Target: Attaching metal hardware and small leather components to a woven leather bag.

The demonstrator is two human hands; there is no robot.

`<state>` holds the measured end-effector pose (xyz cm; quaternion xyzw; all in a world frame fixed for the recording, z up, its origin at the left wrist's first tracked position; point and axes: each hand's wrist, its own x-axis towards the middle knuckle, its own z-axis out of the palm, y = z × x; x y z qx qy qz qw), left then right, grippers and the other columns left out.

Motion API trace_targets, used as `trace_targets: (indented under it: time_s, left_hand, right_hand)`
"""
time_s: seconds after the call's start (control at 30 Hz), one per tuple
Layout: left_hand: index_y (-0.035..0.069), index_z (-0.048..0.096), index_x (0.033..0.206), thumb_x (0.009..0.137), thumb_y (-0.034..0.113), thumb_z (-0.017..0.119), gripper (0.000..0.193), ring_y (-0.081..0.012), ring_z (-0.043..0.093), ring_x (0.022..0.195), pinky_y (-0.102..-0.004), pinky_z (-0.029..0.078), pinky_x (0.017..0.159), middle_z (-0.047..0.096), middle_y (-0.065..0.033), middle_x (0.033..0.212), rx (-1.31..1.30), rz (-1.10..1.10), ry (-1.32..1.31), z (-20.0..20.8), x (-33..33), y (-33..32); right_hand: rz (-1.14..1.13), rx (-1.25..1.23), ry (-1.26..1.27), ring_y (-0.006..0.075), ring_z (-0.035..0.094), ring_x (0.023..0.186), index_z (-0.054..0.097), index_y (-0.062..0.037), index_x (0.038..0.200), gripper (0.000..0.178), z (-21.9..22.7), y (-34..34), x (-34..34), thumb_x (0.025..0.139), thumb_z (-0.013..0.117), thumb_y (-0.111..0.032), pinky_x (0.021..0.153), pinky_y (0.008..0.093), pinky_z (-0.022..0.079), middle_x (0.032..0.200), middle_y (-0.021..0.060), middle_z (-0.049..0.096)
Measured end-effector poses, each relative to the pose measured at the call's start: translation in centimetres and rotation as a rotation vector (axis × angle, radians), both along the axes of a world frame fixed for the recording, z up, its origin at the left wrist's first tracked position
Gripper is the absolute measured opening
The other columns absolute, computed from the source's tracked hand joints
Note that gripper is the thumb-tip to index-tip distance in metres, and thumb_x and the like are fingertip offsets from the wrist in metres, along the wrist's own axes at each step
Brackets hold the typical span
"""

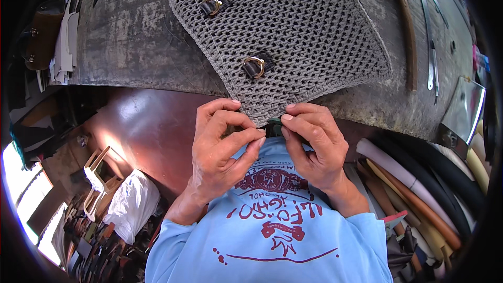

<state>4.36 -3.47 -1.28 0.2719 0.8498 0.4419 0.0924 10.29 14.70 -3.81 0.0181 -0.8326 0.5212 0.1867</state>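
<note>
A grey crocheted panel (293, 31) drapes over the near edge of the workbench, its lowest corner between my hands. Two metal D-rings on dark leather tabs, an upper D-ring (211, 6) and a lower D-ring (254, 67), are fixed on it. A thin pale thread (207, 26) runs along its left side. My left hand (222, 149) is closed in a pinch just below the corner; what the fingertips hold is hidden, while another fingertip touches the edge. My right hand (317, 136) pinches the panel's lower edge, beside a small dark green piece (274, 121).
A wooden-handled hammer (408, 36) and a long metal tool (430, 47) lie on the bench (136, 31) at the right. Rolls of material (414, 178) stand at lower right. At lower left are a white plastic bag (133, 204), a chair (97, 178) and piled scraps (99, 251).
</note>
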Motion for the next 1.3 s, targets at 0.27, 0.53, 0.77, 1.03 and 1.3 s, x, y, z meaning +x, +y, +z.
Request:
trace_targets:
  time_s: [0.27, 0.53, 0.77, 1.03, 1.3]
  left_hand:
    - [0.008, 0.075, 0.084, 0.067, 0.001, 0.080, 0.020, -0.0294, 0.053, 0.107, -0.0418, 0.045, 0.092, 0.063, -0.0023, 0.089, -0.001, 0.016, -0.016, 0.0, 0.2, 0.2]
    - [0.008, 0.075, 0.084, 0.066, 0.000, 0.080, 0.020, -0.0298, 0.053, 0.108, -0.0421, 0.045, 0.091, 0.064, -0.0024, 0.090, 0.024, 0.017, -0.022, -0.1, 0.1, 0.1]
    - [0.002, 0.070, 0.089, 0.075, -0.005, 0.072, 0.015, -0.0285, 0.061, 0.101, -0.0441, 0.048, 0.098, 0.066, -0.0071, 0.091, 0.220, 0.119, -0.187, 0.1, 0.3, -3.2]
    - [-0.003, 0.066, 0.103, 0.083, 0.000, 0.065, 0.020, -0.0384, 0.066, 0.087, -0.0393, 0.053, 0.079, 0.067, -0.0199, 0.089, -0.995, 0.136, -0.102, -4.2, -0.5, -13.2]
    - [0.001, 0.069, 0.109, 0.076, 0.008, 0.082, 0.036, -0.0238, 0.062, 0.082, -0.0327, 0.051, 0.070, 0.062, -0.0105, 0.094, -0.022, 0.145, 0.069, 1.2, 0.1, -1.3]
  right_hand:
    - [0.039, 0.061, -0.007, 0.0299, 0.068, 0.090, 0.069, 0.0015, 0.103, 0.033, 0.3, 0.2, 0.0, 0.072, 0.078, 0.007, 0.074, 0.0359, 0.056, 0.087, 0.0099, 0.065]
    - [0.060, 0.087, -0.026, 0.0291, 0.067, 0.090, 0.069, 0.0012, 0.104, 0.034, 0.4, 0.3, -0.2, 0.072, 0.079, 0.006, 0.076, 0.0364, 0.056, 0.087, 0.0092, 0.065]
    - [0.021, 0.025, 0.004, 0.0281, 0.068, 0.089, 0.068, 0.0012, 0.104, 0.029, 0.7, 1.1, -0.1, 0.076, 0.076, 0.007, 0.076, 0.0351, 0.055, 0.089, 0.0106, 0.066]
    - [-0.055, -0.062, -0.028, 0.0260, 0.068, 0.089, 0.067, 0.0015, 0.102, 0.025, 1.0, 1.6, 0.3, 0.079, 0.072, 0.010, 0.076, 0.0340, 0.055, 0.092, 0.0122, 0.068]
    - [-0.057, -0.072, 0.008, 0.0258, 0.068, 0.090, 0.066, 0.0022, 0.102, 0.025, 1.1, 0.8, 0.0, 0.079, 0.071, 0.011, 0.076, 0.0331, 0.056, 0.093, 0.0128, 0.068]
